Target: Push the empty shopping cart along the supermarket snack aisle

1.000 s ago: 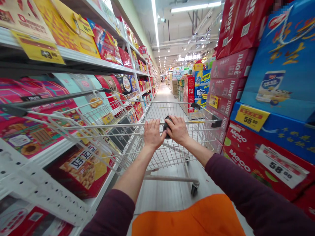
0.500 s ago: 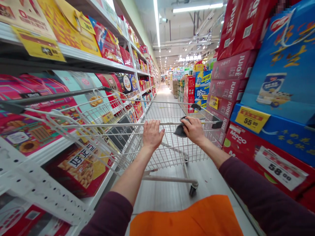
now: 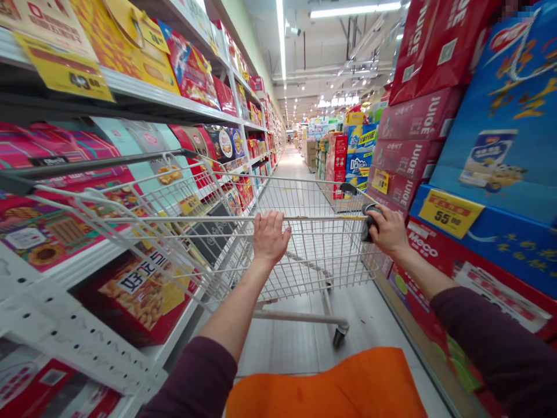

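Observation:
A wire shopping cart (image 3: 313, 219) stands across the aisle in front of me, its near top rail running from left to right. My left hand (image 3: 270, 238) grips the middle of that rail, fingers over the top. Toward the rail's right end, my right hand (image 3: 389, 231) is closed around a dark grey cloth (image 3: 369, 225) wrapped against the metal. The palm side of both hands is hidden. The cart's basket shows bare wire mesh.
Shelves of boxed snacks (image 3: 195, 75) line the left side, close to the cart. On the right rise stacked drink cartons (image 3: 411, 157) and a blue gift box (image 3: 491, 133). A caster wheel (image 3: 340, 335) rests on the tiled floor (image 3: 296, 348). The aisle runs on ahead.
My right hand has slid the cloth rightward along the rail, from near the middle to close to the corner. My left hand has stayed on the rail.

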Demonstrator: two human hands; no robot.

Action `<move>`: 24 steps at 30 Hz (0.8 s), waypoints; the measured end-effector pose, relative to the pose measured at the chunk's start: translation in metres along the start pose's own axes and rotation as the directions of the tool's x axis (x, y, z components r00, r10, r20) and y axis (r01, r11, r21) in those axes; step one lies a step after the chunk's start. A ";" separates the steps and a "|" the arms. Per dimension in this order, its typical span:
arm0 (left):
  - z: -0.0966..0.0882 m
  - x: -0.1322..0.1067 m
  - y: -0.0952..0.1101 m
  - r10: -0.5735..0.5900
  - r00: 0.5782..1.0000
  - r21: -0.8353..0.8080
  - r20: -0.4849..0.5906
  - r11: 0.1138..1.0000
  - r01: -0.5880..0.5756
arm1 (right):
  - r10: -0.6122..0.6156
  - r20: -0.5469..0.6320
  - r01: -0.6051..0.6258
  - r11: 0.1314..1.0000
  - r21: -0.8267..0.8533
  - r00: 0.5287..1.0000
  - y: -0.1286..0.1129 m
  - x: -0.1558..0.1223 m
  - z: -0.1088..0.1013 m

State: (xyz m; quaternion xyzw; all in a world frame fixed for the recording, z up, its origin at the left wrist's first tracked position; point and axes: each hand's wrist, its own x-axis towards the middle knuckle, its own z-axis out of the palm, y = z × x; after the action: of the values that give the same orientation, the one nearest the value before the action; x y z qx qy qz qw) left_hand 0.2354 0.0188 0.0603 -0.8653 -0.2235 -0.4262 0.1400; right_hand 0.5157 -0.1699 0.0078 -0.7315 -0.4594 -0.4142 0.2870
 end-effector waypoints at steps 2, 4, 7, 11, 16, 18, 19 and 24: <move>0.002 0.001 0.004 -0.036 0.999 -0.010 -0.019 0.999 0.036 | 0.035 0.003 -0.035 0.999 0.024 0.999 -0.006 0.000 0.001; 0.003 0.002 0.008 -0.070 0.997 -0.014 -0.033 0.997 0.069 | 0.066 -0.014 -0.065 0.997 0.050 0.998 -0.019 0.002 0.004; 0.003 0.003 0.011 -0.085 0.996 -0.012 -0.028 0.996 0.084 | 0.078 -0.051 -0.073 0.993 0.094 0.996 -0.044 0.004 0.009; -0.001 0.003 0.010 -0.088 0.996 -0.006 -0.003 0.996 0.088 | 0.040 -0.053 -0.032 0.989 0.142 0.998 -0.065 0.010 0.010; -0.005 0.003 0.007 -0.082 0.996 0.002 0.024 0.997 0.082 | -0.084 0.022 0.078 0.978 0.195 0.996 -0.043 0.020 0.001; -0.006 0.003 0.007 -0.079 0.996 0.002 0.027 0.997 0.079 | -0.025 0.031 0.020 0.987 0.158 0.999 -0.023 0.022 -0.001; -0.006 0.004 0.008 -0.081 0.996 0.003 0.028 0.997 0.081 | 0.029 0.034 -0.034 0.991 0.129 0.999 -0.012 0.022 -0.001; -0.005 0.005 0.012 -0.099 0.994 0.008 0.040 0.995 0.099 | 0.157 0.094 -0.165 0.983 0.082 0.983 0.016 0.015 0.004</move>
State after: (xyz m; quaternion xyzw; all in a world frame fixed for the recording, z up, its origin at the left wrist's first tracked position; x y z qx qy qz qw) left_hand 0.2402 0.0078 0.0669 -0.8611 -0.2703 -0.4146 0.1166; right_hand 0.5354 -0.1672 0.0186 -0.7701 -0.4289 -0.3361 0.3317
